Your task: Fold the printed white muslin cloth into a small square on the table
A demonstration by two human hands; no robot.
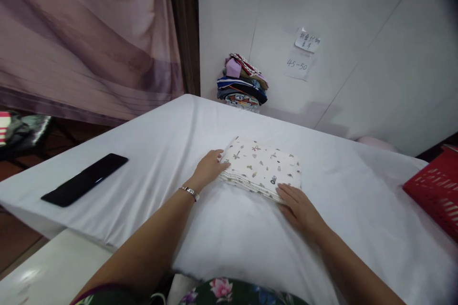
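Observation:
A white cloth (263,162) with small printed figures lies folded into a neat rectangle in the middle of the table. Its stacked layers show along the front edge. My left hand (211,167) grips the cloth's left end, with the thumb on top and a silver watch on the wrist. At the front right corner, my right hand (298,207) has its fingers on the upper face, and its thumb is low by the front edge. The cloth partly hides the fingertips of my left hand.
A white sheet (150,143) covers the table. On its left lies a black flat slab (86,179); a red slotted basket (434,188) stands at the right edge. Folded clothes (243,81) are piled beyond the far edge, by a wall with paper notes (302,55). A pink curtain (89,33) hangs at left.

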